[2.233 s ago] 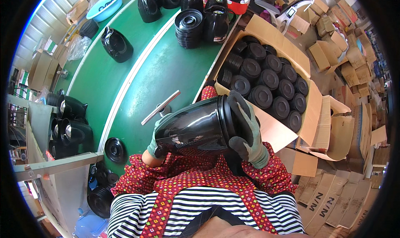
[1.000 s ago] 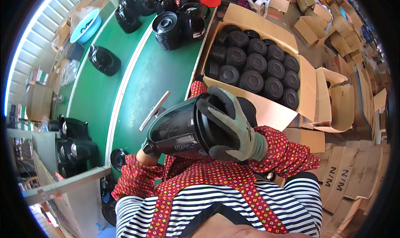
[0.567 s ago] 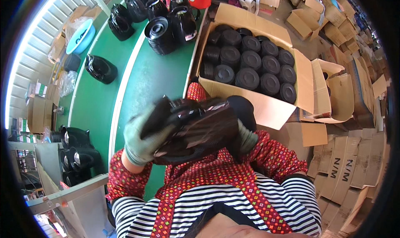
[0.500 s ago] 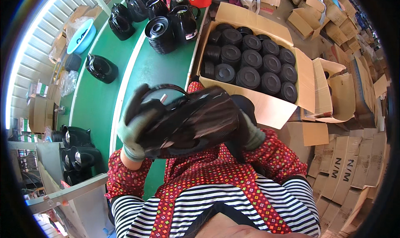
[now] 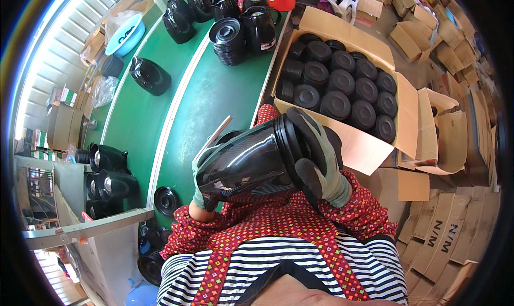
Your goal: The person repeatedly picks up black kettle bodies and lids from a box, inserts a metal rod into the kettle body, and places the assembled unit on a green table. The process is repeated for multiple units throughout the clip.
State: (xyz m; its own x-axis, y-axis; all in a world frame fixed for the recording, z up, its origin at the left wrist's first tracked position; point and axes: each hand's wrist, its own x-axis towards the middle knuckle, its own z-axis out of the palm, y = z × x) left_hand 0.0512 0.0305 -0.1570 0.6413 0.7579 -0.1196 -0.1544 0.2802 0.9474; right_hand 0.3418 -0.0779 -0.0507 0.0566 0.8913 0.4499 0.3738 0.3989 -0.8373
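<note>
A glossy black jug lies tilted across my lap, held between both gloved hands. My left hand grips its left end, with most of its fingers hidden behind the jug. A thin pale stick rises beside that hand; whether the hand holds it I cannot tell. My right hand, in a green and black glove, is wrapped round a ridged black round piece at the jug's wide right end. On the green table lies a flat black disc, near my left forearm.
An open cardboard box of stacked black round pieces stands at the right. Several black jugs and a stack of black lids stand at the far end of the green table. A blue basin sits far left.
The jug was blurred by motion and now shows sharply, its wide end toward my right hand. That hand has come into view on the ridged round piece. The whole view has shifted slightly.
</note>
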